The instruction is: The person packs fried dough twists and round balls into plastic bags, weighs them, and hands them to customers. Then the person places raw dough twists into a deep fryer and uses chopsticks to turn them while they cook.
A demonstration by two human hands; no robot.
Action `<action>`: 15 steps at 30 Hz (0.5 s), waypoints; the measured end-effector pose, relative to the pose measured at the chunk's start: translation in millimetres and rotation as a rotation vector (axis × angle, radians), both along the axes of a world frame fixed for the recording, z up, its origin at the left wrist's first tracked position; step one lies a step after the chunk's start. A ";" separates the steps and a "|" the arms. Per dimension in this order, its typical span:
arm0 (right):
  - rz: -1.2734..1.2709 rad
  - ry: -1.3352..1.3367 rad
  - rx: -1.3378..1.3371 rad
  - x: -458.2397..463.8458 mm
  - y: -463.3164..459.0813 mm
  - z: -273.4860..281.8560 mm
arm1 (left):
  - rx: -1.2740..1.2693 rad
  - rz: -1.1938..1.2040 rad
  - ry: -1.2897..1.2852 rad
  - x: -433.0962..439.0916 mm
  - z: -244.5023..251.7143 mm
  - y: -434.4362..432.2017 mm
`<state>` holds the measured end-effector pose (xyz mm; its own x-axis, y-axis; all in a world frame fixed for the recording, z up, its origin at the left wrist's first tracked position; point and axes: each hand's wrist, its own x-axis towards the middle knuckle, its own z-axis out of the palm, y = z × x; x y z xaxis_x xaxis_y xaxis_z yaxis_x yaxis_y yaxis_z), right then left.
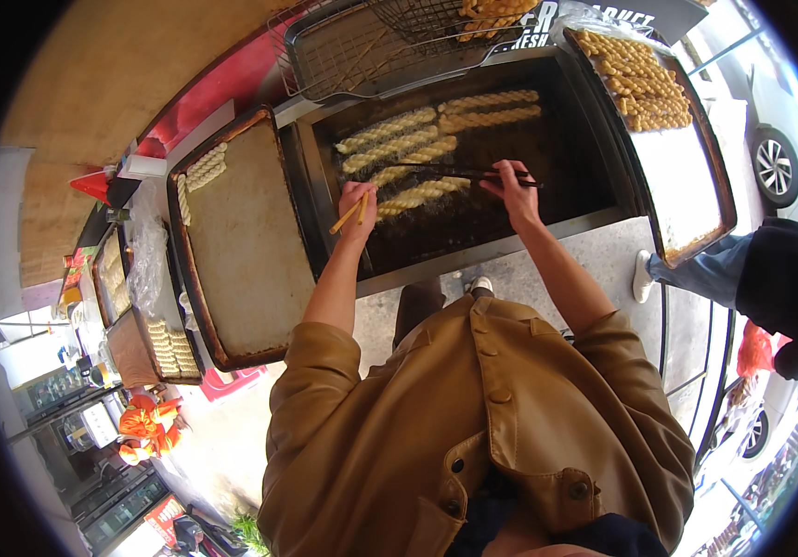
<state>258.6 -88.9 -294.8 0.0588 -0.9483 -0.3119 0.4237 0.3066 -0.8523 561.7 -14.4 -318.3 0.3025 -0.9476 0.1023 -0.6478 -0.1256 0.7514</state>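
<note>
My left hand grips a pair of light wooden chopsticks at the left side of a rectangular fryer. Their rear ends point back toward me, and their tips are hidden behind the hand. In my right hand is a pair of long dark chopsticks, reaching left across the pale dough twists. Several twists float in dark oil with small bubbles around them. The nearest twist lies between my hands, beside the dark chopsticks; whether they touch it I cannot tell. Two slightly browner twists float farther back.
A baking tray on the left bears raw dough twists at its far corner. Browned twists lie on a right-hand tray. Wire baskets stand behind the fryer. Someone's leg is close by on the right.
</note>
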 end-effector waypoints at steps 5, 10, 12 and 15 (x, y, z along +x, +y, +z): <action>-0.122 0.034 -0.017 -49.0 -14.7 -9.0 | 0.045 0.012 -0.020 14.5 -2.4 5.6; -0.189 0.105 -0.030 -84.9 -20.0 -2.1 | -0.031 0.001 0.011 23.7 -8.3 9.8; -0.211 0.156 -0.029 -90.5 -19.1 7.7 | -0.066 -0.001 0.062 23.8 -9.0 11.2; -0.102 0.173 -0.168 -89.3 -11.8 30.2 | -0.098 -0.039 0.082 23.0 -5.4 14.6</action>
<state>169.3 -100.8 -264.6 -0.0798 -0.9859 -0.1470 0.2887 0.1183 -0.9501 584.6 0.2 -323.7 0.2770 -0.9454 0.1715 -0.5869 -0.0252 0.8093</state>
